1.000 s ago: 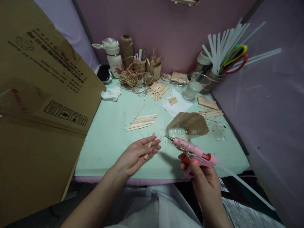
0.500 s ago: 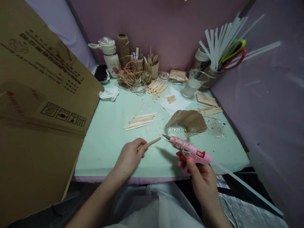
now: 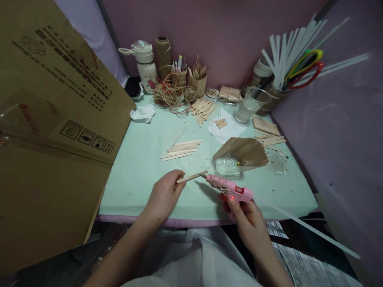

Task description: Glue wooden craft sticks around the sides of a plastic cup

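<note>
My left hand is closed round the near end of a wooden craft stick, which points right over the pale green table top. My right hand grips the handle of a pink glue gun with a red light on. The gun's metal nozzle meets the far tip of the stick. A white glue rod trails from the back of the gun to the right.
A row of loose sticks lies mid-table. A brown fan-shaped piece on clear plastic sits right of centre. Twine, a bottle, a clear cup and stick piles line the back. A cardboard sheet leans at left.
My left hand has gone from lying open with the stick on its fingers to gripping it. The glue gun has moved left until its nozzle reaches the stick's tip.
</note>
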A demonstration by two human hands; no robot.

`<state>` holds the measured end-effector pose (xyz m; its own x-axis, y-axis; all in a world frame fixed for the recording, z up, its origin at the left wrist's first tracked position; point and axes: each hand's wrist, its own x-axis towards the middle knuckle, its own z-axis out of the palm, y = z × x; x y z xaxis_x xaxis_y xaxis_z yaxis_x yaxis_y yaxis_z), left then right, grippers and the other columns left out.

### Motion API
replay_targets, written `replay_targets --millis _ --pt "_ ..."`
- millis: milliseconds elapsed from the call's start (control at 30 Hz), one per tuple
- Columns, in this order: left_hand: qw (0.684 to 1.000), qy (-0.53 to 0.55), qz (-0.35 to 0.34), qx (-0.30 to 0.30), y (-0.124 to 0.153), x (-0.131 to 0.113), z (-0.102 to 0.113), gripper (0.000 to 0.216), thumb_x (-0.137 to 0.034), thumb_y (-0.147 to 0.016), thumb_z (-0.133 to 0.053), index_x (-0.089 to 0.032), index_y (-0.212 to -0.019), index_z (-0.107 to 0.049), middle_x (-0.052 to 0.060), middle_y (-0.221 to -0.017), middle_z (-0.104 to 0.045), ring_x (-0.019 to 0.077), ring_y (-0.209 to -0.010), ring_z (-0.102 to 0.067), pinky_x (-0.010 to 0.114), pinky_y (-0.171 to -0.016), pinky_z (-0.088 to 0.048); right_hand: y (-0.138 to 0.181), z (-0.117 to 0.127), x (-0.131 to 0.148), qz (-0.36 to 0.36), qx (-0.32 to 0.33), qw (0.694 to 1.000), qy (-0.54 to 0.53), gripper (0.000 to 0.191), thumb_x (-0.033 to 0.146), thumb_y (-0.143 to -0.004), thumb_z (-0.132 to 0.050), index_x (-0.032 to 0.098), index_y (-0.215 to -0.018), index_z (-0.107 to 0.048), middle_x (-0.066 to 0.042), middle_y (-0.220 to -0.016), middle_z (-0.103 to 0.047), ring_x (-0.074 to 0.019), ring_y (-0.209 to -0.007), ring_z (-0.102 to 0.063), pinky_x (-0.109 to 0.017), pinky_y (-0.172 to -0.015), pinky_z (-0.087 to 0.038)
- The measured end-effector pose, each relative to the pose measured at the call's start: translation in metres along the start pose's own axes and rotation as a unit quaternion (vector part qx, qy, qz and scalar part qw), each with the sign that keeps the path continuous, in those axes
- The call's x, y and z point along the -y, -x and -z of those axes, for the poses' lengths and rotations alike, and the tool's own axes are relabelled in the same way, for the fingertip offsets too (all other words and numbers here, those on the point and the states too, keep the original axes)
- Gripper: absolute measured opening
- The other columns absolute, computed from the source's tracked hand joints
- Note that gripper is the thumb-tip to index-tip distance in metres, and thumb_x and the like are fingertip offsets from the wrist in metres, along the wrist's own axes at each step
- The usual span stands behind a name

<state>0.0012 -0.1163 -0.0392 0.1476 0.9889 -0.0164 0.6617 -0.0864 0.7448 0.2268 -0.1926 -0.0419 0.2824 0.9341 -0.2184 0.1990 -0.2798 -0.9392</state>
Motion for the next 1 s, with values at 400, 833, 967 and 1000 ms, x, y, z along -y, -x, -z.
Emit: replay_targets --millis 400,833,967,1000 --pt "0.996 -0.027 -0.074 -0.040 0.002 0.016 -0.009 0.010 -0.029 -0.090 -0.063 -0.022 -0.092 -0.070 0.005 -0.085 -0.072 0.0202 -0.082 -0.066 0.029 -0.075 -0.048 -0.004 -0.015 0.013 0.100 0.038 0.989 0.100 0.041 0.058 -0.089 -0.055 0.019 -0.087 -0.068 -0.006 -0.071 -0.067 -0.0209 -0.067 -0.060 -0.030 -0.063 -0.052" --pt "0.996 -0.016 -0.071 -0.049 0.003 0.020 -0.012 0.013 -0.032 -0.090 -0.065 -0.023 -0.093 -0.072 0.006 -0.086 -0.074 0.0217 -0.083 -0.067 0.031 -0.078 -0.049 -0.005 -0.020 0.007 0.136 0.052 0.979 0.146 0.035 0.048 -0.094 -0.049 0.018 -0.101 -0.067 -0.009 -0.086 -0.072 -0.0233 -0.079 -0.066 -0.032 -0.073 -0.054" --pt "0.997 -0.011 -0.067 -0.045 0.003 0.019 -0.012 0.013 -0.032 -0.089 -0.065 -0.022 -0.094 -0.073 0.006 -0.085 -0.073 0.0222 -0.082 -0.066 0.031 -0.077 -0.049 -0.005 -0.020 0.010 0.139 0.053 0.978 0.149 0.035 0.048 -0.094 -0.049 0.019 -0.100 -0.067 -0.009 -0.085 -0.071 -0.0233 -0.079 -0.066 -0.034 -0.075 -0.054" --pt "0.997 -0.005 -0.066 -0.048 0.003 0.019 -0.012 0.013 -0.032 -0.089 -0.065 -0.023 -0.093 -0.073 0.006 -0.085 -0.073 0.0221 -0.082 -0.066 0.031 -0.076 -0.049 -0.005 -0.021 0.011 0.140 0.051 0.977 0.151 0.035 0.049 -0.094 -0.049 0.019 -0.100 -0.066 -0.009 -0.086 -0.071 -0.0235 -0.079 -0.065 -0.034 -0.075 -0.054"
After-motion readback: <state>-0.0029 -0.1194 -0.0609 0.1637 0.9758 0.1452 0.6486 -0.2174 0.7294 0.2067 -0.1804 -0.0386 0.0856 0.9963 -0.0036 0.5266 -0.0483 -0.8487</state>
